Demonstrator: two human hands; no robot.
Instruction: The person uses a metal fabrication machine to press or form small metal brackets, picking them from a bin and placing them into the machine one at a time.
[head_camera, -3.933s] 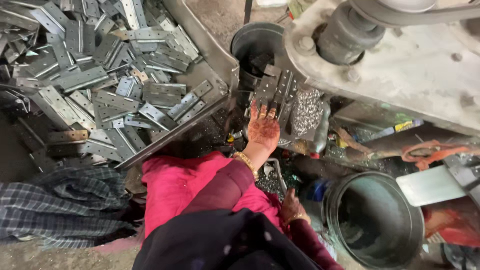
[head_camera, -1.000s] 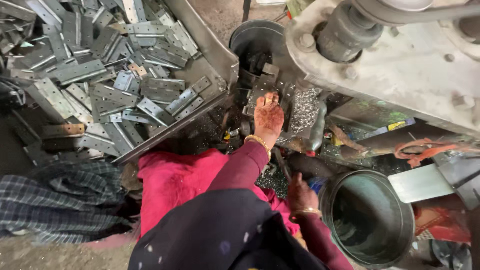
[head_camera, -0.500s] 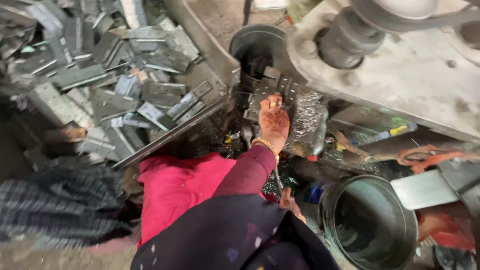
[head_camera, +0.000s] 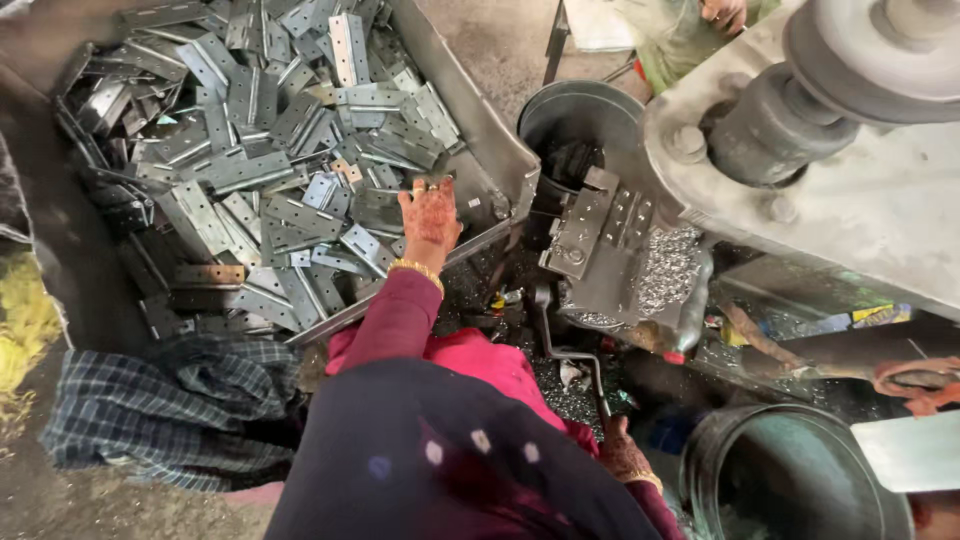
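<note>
My left hand (head_camera: 430, 215), patterned with henna and wearing a gold bangle, reaches over the rim of a big metal tray (head_camera: 480, 130) and rests fingers-down on a heap of grey metal hinge plates (head_camera: 260, 160). Its fingers are spread and nothing is gripped that I can see. My right hand (head_camera: 625, 455) sits low at the bottom, at the lower end of a thin bent metal lever (head_camera: 570, 350), and is mostly hidden by my dark clothing. Between the hands stands the press die block (head_camera: 590, 240) with shiny metal shavings (head_camera: 670, 270) beside it.
The grey press body (head_camera: 860, 210) fills the upper right. One dark bucket (head_camera: 570, 115) stands behind the die, another (head_camera: 790, 480) at lower right. A checked cloth (head_camera: 150, 410) lies at lower left. Another person's hand (head_camera: 722, 12) shows at the top edge.
My left hand has left the press die and swung left into the tray of plates. My right hand stays low by the lever.
</note>
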